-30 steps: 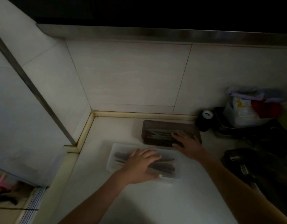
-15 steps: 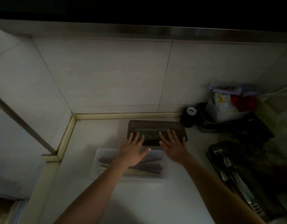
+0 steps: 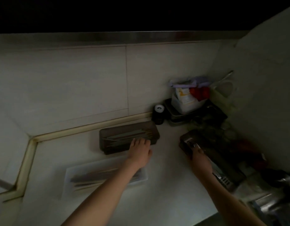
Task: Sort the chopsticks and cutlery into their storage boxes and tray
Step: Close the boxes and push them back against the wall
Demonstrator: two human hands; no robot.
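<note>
Brown box [image 3: 124, 136], lid off, sits under the left hand [image 3: 139, 152]: fingers straight, tips lying on its near rim toward the right end, palm off the box on the counter [image 3: 165, 185] side. Nothing gripped. Box holds long pale chopsticks [image 3: 129, 136] lying lengthwise. Its far side runs close along the beige wall strip [image 3: 85, 128]; little room behind it, bare counter just right of the hand.

Right hand [image 3: 199, 159] is across that gap, on the near left corner of the dark cutlery tray [image 3: 222, 154]. Fingers curl over the tray edge; too dark to say whether they clamp it or just rest there, so grip state: cannot tell. Fork tines [image 3: 195, 145] show just past the fingertips, inside the tray. Tray runs away to the right of this hand, with dark clutter packed against its far side.

Near side of the left wrist: clear plastic box [image 3: 141, 176], forearm crossing over its right half. More chopsticks [image 3: 92, 178] inside, dark and pale mixed, lengthwise. Open counter on its near side and between both forearms.

Beyond the brown box's right end: small black jar with white top [image 3: 159, 114] against the wall, then a metal pan [image 3: 177, 116] holding a white tub [image 3: 186, 101].
</note>
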